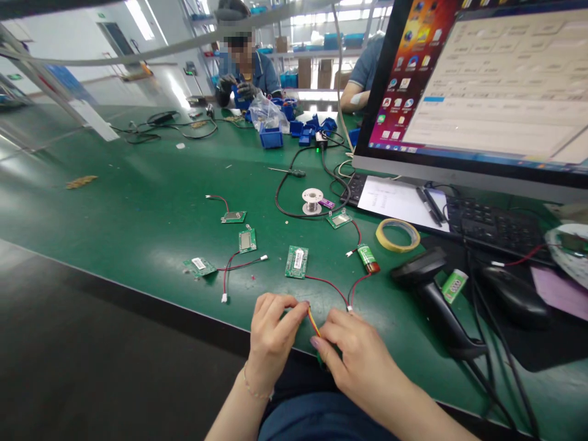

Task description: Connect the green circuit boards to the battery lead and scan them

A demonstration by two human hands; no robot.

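A short strand of thin, smooth yellow-and-red wires [314, 323] runs between the person's two hands, just over the near edge of the bench. The left hand [274, 327] pinches its upper end between thumb and fingertips; the right hand [353, 346] grips the lower end, its fingers curled over a dark green piece [322, 361], mostly hidden, whose nature cannot be told.

From the hands, a flat rectangular circuit board [297, 262] with a white label lies at 11 o'clock, its red lead [327, 282] curving to a small white connector [350, 309] just beside the right hand. A cylindrical green-and-red battery [369, 259] sits between 1 and 2 o'clock, a glossy ring of yellow tape [397, 236] beyond it. A metallic wire spool [312, 201] stands at 12, and a matte black scanner [436, 300] lies at 3.

The bench [151, 184] has a smooth green top with a faint sheen. A monitor [482, 92] rises toward 1 to 2 o'clock; near 11 to 12, a gloved co-worker [264, 76] sits behind blue plastic bins [271, 136], with shelving [303, 53] farther back.
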